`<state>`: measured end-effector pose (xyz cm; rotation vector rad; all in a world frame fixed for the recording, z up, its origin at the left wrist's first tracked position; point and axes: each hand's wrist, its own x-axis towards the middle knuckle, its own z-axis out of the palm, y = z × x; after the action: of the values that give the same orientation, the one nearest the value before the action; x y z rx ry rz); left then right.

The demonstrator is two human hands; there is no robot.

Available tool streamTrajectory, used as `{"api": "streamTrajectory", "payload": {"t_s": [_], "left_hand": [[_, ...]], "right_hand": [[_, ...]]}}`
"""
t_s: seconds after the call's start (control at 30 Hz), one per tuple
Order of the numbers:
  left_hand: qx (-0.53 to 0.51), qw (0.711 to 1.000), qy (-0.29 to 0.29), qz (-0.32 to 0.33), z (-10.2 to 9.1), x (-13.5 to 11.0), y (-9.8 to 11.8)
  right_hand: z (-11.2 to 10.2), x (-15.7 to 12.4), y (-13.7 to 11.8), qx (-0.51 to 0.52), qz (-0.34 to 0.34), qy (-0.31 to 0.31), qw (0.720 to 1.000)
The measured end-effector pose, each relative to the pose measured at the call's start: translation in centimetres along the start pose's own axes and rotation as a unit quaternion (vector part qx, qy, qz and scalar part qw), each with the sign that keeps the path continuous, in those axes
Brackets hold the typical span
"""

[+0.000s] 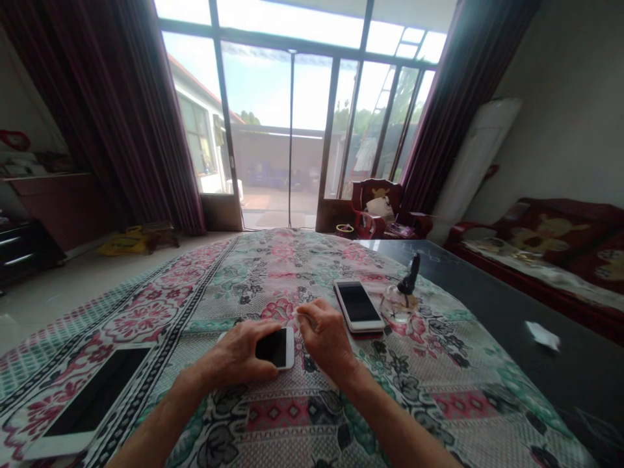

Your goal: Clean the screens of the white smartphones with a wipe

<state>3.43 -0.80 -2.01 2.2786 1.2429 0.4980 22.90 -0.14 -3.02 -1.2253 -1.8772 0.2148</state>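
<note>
My left hand (234, 356) lies over a white smartphone (279, 349) with a dark screen, its thumb and fingers gripping the long edges. The phone's right end shows; my palm covers most of the left. Just to the right, my right hand (329, 337) is closed in a pinch near the phone's end. A small pale bit seems to show at its fingertips, too small to name. Beyond that hand lies another white smartphone (361, 304), with a reddish edge beneath it. Beside it stands a clear glass bottle (400, 305) with a black top.
A larger white device with a dark screen (100, 390) lies at the left on the patterned tablecloth (277, 260). A crumpled white paper (543, 336) rests on the dark tabletop (507, 312) at right. Farther off are a red wooden armchair (375, 208), a sofa (546, 234) and glass doors.
</note>
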Motion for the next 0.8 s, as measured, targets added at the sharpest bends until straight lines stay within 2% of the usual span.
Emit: {"api": "streamTrajectory", "payload": {"t_s": [0.13,0.27,0.5,0.57,0.7,0.73,0.8], "left_hand": [[0.102,0.994,0.035,0.014,0.7,0.4,-0.8],[0.143,0.987,0.064,-0.04,0.4,0.2,-1.5],[0.145,0.987,-0.006,-0.064,-1.0,-1.1,-2.3],[0.149,0.984,0.011,-0.093,-0.7,-0.9,-2.2],[0.155,0.964,0.105,-0.19,-0.3,-0.2,-1.8],[0.153,0.959,0.115,-0.207,-0.5,-0.1,-1.9],[0.152,0.958,0.094,-0.224,-1.3,-0.2,-2.2]], "right_hand": [[0.0,-0.1,0.1,-0.002,0.001,-0.002,1.0],[0.0,-0.1,0.1,-0.004,0.001,-0.004,1.0],[0.3,-0.3,0.1,-0.008,-0.002,-0.023,1.0],[0.4,-0.3,0.1,-0.008,-0.002,-0.022,1.0],[0.4,-0.4,0.2,-0.008,0.001,-0.023,1.0],[0.4,-0.4,0.2,-0.008,0.001,-0.024,1.0],[0.4,-0.3,0.1,-0.009,0.001,-0.025,1.0]]}}
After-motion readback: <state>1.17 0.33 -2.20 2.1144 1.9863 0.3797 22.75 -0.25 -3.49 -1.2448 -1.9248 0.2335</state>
